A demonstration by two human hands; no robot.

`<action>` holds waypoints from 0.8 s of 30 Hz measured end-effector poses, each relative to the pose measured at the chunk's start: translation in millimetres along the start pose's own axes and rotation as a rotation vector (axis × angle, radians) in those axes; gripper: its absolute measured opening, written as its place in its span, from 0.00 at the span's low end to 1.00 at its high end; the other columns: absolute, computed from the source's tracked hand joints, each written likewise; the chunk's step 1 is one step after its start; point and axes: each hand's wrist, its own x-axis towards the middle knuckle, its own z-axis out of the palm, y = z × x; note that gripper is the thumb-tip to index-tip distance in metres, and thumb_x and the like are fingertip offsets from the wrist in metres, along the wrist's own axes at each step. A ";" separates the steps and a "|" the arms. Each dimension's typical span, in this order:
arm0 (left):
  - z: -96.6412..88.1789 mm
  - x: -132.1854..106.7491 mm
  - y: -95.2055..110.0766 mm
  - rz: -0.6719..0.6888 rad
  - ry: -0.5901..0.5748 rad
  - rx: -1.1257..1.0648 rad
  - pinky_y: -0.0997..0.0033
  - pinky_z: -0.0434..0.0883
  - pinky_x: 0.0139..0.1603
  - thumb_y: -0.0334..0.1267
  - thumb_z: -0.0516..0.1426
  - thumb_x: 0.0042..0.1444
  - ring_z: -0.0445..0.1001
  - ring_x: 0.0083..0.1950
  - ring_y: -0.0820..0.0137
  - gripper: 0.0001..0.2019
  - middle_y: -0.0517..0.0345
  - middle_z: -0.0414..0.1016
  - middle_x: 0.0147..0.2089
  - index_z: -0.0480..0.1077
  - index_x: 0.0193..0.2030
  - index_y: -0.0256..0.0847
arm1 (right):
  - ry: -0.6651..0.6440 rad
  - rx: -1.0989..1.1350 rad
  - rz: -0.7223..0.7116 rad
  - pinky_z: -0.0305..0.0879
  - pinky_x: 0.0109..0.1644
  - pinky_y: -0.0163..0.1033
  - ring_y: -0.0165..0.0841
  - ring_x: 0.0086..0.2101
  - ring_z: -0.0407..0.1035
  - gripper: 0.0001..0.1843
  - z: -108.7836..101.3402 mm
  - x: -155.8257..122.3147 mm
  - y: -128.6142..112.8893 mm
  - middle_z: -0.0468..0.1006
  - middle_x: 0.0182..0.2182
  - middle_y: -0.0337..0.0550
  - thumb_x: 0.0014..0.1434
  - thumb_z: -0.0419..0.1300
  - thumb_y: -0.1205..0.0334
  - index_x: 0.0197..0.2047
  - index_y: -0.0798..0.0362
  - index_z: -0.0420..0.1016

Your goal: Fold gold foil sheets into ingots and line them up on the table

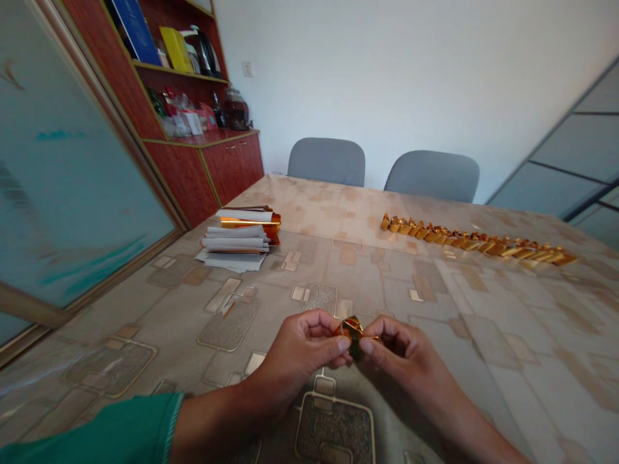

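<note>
Between my two hands is a small piece of folded gold foil paper (355, 332), held just above the table near its front. My left hand (309, 341) pinches its left side between thumb and fingers. The right side is gripped by the thumb and fingers of my right hand (403, 348). Some of the foil is hidden behind the fingers. Farther off to the left lies a stack of gold foil sheets with pale backs (235, 241). A long row of folded gold foil pieces (474, 241) stretches across the right side.
A patterned cloth covers the table (309, 258). Two grey chairs, one at left (326, 160) and one at right (432, 174), stand along its far edge. A red-brown cabinet (232, 164) with bottles, boxes and a kettle is at the back left, beside a frosted glass door (72, 161).
</note>
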 end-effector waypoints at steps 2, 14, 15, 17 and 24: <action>0.3 -0.5 1.0 0.002 -0.008 0.007 0.74 0.69 0.31 0.45 0.73 0.41 0.73 0.27 0.72 0.17 0.58 0.76 0.25 0.72 0.27 0.37 | 0.013 0.015 -0.015 0.54 0.29 0.36 0.29 0.25 0.60 0.22 0.6 -1.4 2.1 0.70 0.23 0.37 0.59 0.66 0.42 0.28 0.52 0.71; 1.0 -1.7 0.4 -0.032 -0.035 -0.034 0.77 0.69 0.31 0.44 0.73 0.42 0.72 0.27 0.76 0.18 0.61 0.75 0.25 0.70 0.29 0.37 | -0.015 0.029 0.029 0.55 0.29 0.36 0.29 0.25 0.60 0.23 6.7 -0.5 3.1 0.70 0.24 0.37 0.54 0.69 0.40 0.30 0.52 0.72; 0.9 -1.9 0.7 -0.051 -0.054 -0.057 0.77 0.71 0.32 0.45 0.73 0.42 0.74 0.28 0.75 0.19 0.60 0.76 0.27 0.71 0.31 0.36 | -0.015 0.061 0.034 0.55 0.29 0.36 0.28 0.25 0.60 0.23 6.8 0.4 3.8 0.69 0.23 0.36 0.54 0.69 0.41 0.29 0.52 0.72; 0.5 -2.5 2.4 -0.078 -0.079 -0.116 0.74 0.74 0.37 0.50 0.72 0.45 0.77 0.31 0.73 0.21 0.57 0.78 0.31 0.72 0.35 0.36 | -0.031 0.122 0.049 0.58 0.29 0.36 0.28 0.25 0.61 0.22 5.1 2.7 3.5 0.70 0.23 0.36 0.53 0.70 0.41 0.30 0.52 0.73; -1.4 -0.9 3.0 -0.060 -0.062 -0.053 0.75 0.74 0.36 0.48 0.71 0.46 0.79 0.32 0.73 0.20 0.54 0.81 0.30 0.75 0.35 0.34 | -0.036 0.181 0.057 0.61 0.30 0.36 0.29 0.25 0.63 0.20 1.8 5.2 2.0 0.72 0.24 0.37 0.53 0.71 0.44 0.31 0.51 0.74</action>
